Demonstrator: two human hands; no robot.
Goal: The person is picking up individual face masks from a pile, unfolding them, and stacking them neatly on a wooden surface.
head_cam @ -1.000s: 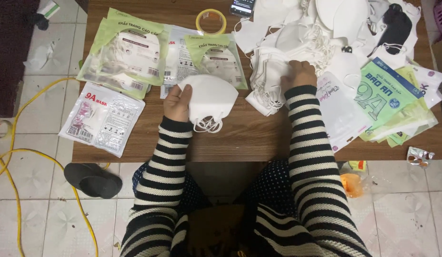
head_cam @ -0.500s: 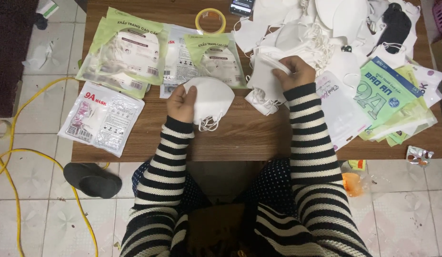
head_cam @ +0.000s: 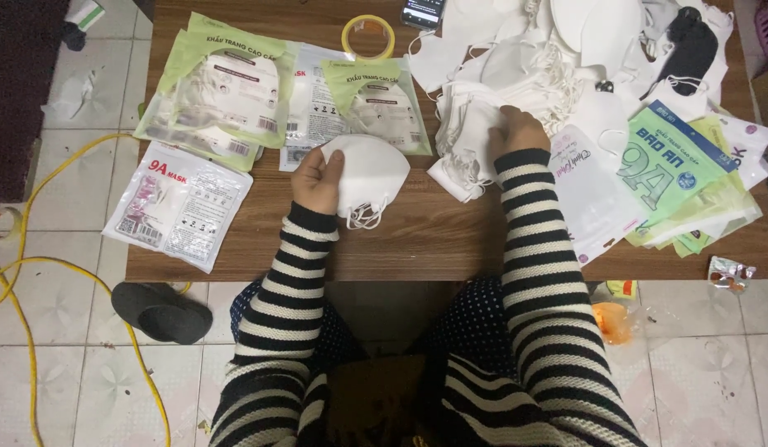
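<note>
— What's in the left hand [head_cam: 318, 178]?
— A folded white mask [head_cam: 369, 170], ear loops dangling over the wooden table [head_cam: 417, 236].
— And the right hand [head_cam: 520, 128]?
— It's resting on the pile of white masks [head_cam: 483, 124]. Green packets [head_cam: 218, 91] lie at the left, and a yellow tape roll [head_cam: 369, 37] sits near the far edge.

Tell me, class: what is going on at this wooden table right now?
A person in a striped sweater sits at a wooden table. The left hand holds a folded white face mask just above the tabletop, its ear loops dangling. The right hand rests on a heap of loose white masks. Green-and-clear mask packets lie to the left, empty green pouches to the right, and a yellow tape roll near the far edge.
</note>
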